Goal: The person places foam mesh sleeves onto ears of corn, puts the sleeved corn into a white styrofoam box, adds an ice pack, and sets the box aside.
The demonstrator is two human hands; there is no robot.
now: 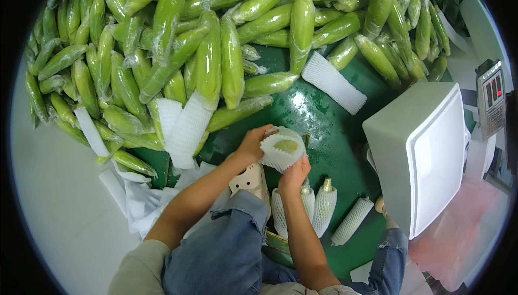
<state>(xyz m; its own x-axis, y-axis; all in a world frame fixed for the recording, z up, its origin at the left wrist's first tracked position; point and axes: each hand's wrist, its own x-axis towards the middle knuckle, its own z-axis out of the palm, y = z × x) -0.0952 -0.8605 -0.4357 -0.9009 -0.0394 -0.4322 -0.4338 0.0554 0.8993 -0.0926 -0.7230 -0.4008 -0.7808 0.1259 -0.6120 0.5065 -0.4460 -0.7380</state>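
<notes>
Both my hands hold a white foam net sleeve [272, 158] around a long green gourd-like vegetable, whose pale rounded end [286, 146] shows in the opening. My left hand [254, 143] grips the sleeve's upper left side. On its lower right edge are the fingers of my right hand [295, 174]. A dark stem [306, 142] sticks out behind the sleeve. Below my right hand stand several vegetables in foam nets, one [325, 210] with its stem end up. Another netted vegetable [352, 221] lies to the right on the green floor sheet [323, 133].
Film-wrapped green vegetables [210, 60] are heaped across the far side and left. Loose foam sleeves lie on the heap [188, 133] and sheet [334, 83]. A large white-topped box [437, 161] stands right, by a digital scale display [491, 96]. White foam sheets [149, 202] lie left.
</notes>
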